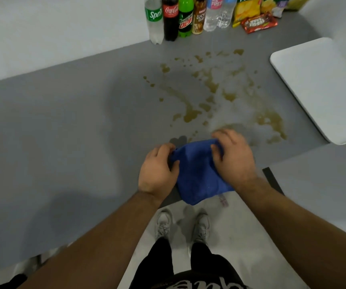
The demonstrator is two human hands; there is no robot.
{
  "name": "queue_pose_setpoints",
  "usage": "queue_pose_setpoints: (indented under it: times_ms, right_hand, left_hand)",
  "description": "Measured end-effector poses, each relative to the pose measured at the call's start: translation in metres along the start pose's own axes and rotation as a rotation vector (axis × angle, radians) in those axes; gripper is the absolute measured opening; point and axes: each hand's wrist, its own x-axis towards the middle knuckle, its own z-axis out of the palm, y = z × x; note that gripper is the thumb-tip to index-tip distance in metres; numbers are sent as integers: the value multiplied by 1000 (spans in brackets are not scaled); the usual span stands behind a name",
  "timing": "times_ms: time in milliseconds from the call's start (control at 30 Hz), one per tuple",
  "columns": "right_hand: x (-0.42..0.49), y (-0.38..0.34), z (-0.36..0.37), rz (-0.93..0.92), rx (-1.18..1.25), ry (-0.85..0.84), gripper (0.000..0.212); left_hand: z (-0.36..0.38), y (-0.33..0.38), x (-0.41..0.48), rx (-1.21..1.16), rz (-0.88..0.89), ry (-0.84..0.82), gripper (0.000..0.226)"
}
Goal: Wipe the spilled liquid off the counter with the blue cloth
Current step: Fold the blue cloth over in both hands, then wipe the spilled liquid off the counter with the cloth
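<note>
At counter [63, 122] edge | blue cloth [197, 174] bunched, both hands | underside hidden

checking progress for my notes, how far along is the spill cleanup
Barely begun. Done: little, if anything; brown liquid is spattered widely over the grey counter, from the near edge up toward the bottles. In hand: the left hand and right hand both grip the blue cloth at the counter's front edge. Left: essentially the whole spill.
</note>
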Motion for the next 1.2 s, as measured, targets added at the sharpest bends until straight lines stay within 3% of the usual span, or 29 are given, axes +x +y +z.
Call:
queue_pose_setpoints:
  times_ms: [100, 167, 333, 533, 733, 1000, 1200]
  right_hand:
    - [-26, -20, 22, -203, -6, -177, 32]
    - [-44, -27, 37, -135, -120, -288, 52]
    - [-56, -20, 48, -156, -229, -291, 75]
    - [-50, -30, 55, -230, -288, -309, 73]
    - [-1, -33, 61, -140, -295, -384, 83]
    - [-16, -22, 57, 73, -343, -301, 82]
    - [-45, -54, 70, -60, -305, -329, 80]
  left_hand:
    - [-3, -18, 3, 136, 94, 15, 27]
    - [-4, -30, 6, 189, 99, 24, 25]
    - [-13, -57, 17, 302, 141, 122, 30]
    - [-9, -63, 22, 372, 71, 102, 47]
    - [-5, -66, 22, 414, 123, 192, 45]
    - [-20, -69, 49, 416, 130, 103, 50]
    - [-38, -79, 100, 296, 103, 138, 44]
